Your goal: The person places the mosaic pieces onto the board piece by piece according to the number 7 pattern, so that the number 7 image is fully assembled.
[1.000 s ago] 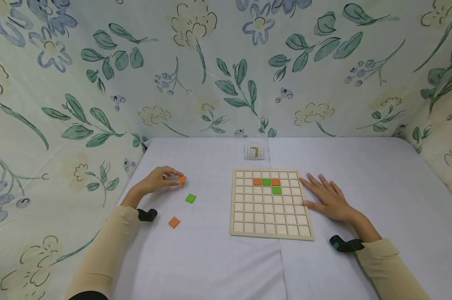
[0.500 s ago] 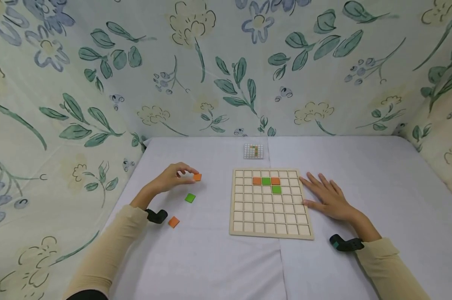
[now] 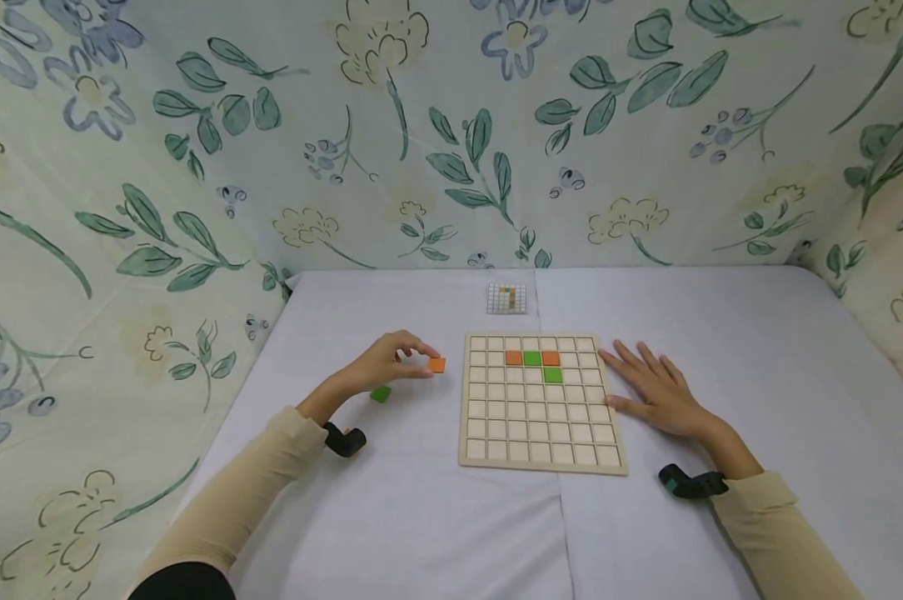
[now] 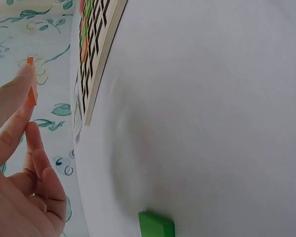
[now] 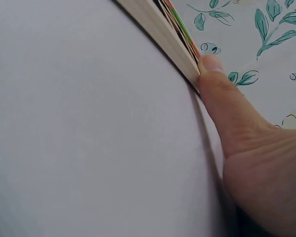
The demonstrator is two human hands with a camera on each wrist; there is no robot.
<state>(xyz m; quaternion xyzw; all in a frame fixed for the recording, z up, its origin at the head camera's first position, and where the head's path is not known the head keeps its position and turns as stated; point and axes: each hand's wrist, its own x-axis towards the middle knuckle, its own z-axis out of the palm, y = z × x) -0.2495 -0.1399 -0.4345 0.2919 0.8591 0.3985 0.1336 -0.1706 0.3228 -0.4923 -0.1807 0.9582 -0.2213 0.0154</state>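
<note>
My left hand (image 3: 386,363) pinches an orange square tile (image 3: 437,365) between thumb and forefinger, just left of the wooden grid board (image 3: 462,417). In the left wrist view the orange tile (image 4: 31,94) is held edge-on, above the table. My right hand (image 3: 661,396) lies with fingers spread along the board's right edge, thumb and fingertips at the rim. In the right wrist view its thumb (image 5: 222,94) touches the board's side (image 5: 172,49). Set in the grid's upper part are two orange tiles (image 3: 514,357) and two green tiles (image 3: 552,375), joined in a bent row.
A green tile (image 3: 380,394) lies on the white cloth (image 3: 421,517) beneath the left wrist. Behind the board sits a small card with a printed coloured grid (image 3: 506,298). Floral fabric (image 3: 391,192) hangs at the back and sides.
The left hand has carried the orange tile rightward, toward the board. Its wrist now covers most of the loose orange tile in the head view. The right hand stays at the board's edge.
</note>
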